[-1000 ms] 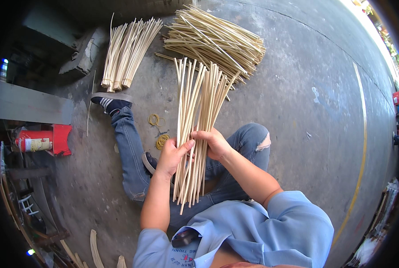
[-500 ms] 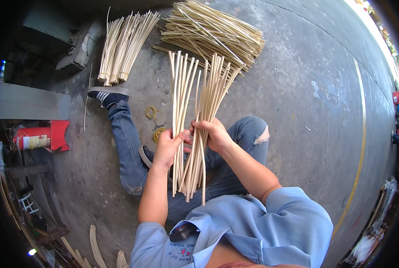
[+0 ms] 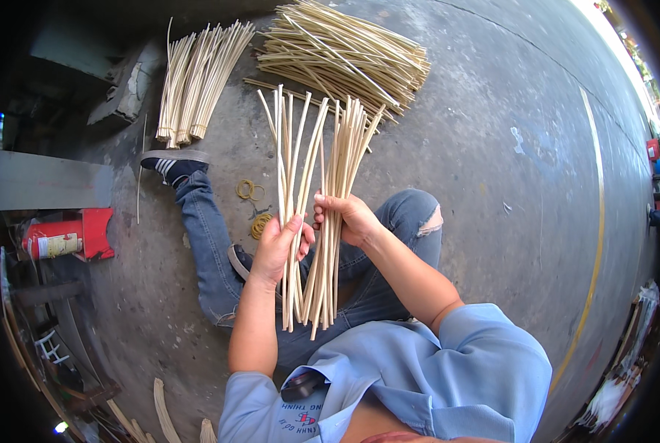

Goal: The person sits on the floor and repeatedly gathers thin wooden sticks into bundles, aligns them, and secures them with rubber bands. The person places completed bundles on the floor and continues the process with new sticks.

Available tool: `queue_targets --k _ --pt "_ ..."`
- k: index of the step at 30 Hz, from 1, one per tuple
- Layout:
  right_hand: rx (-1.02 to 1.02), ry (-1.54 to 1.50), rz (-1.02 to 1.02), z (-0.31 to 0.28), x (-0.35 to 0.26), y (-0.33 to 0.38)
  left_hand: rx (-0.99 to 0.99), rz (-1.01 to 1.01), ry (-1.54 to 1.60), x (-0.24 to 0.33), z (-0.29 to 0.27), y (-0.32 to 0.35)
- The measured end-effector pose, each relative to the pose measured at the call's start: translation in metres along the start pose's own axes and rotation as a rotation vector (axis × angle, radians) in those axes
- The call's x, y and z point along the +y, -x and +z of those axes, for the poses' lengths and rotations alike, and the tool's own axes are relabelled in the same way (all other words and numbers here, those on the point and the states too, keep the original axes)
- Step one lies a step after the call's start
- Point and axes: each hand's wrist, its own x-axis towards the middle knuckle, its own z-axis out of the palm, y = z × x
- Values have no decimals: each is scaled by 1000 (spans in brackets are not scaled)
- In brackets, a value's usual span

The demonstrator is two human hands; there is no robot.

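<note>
My left hand (image 3: 277, 247) is closed round a small bunch of pale rattan sticks (image 3: 291, 170), whose tops fan apart. Beside it, my right hand (image 3: 350, 220) grips a thicker bundle of the same sticks (image 3: 339, 155). Both bunches stand lengthwise in front of me, with their lower ends close together above my lap. A narrow gap parts them at the hands. Past their upper ends lies a large loose pile of sticks (image 3: 344, 55) on the floor.
Tied stick bundles (image 3: 200, 85) lie beyond my shoe (image 3: 175, 164) at the far left. Yellowish rubber bands (image 3: 261, 225) rest on the concrete floor (image 3: 507, 244) near my leg. At the left are a red container (image 3: 67, 235) and a grey metal beam (image 3: 49, 181). More sticks (image 3: 163, 413) lie at the lower left.
The left bunch has spread wider at its top, with one stick leaning left. The two hands and their bunches have drawn slightly apart. The long stick at the bottom now sits higher, among the others.
</note>
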Motion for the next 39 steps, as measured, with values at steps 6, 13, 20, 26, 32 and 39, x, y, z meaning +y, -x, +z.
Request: queue_targets --k 6,13,20,26,32,39 --pt "-39 56 -31 7 1 4 44 66 -47 -4 8 -2" --pt "-59 2 2 3 0 5 49 14 -186 0 13 -2" --pt "2 43 -33 7 1 5 159 51 -245 -13 12 -6" --pt "77 47 -53 -3 7 0 229 108 -319 -12 8 -7" --pt "-33 4 -22 -6 3 1 206 39 -245 -2 13 0" --pt "-81 11 -17 0 3 0 179 24 -148 -1 15 4"
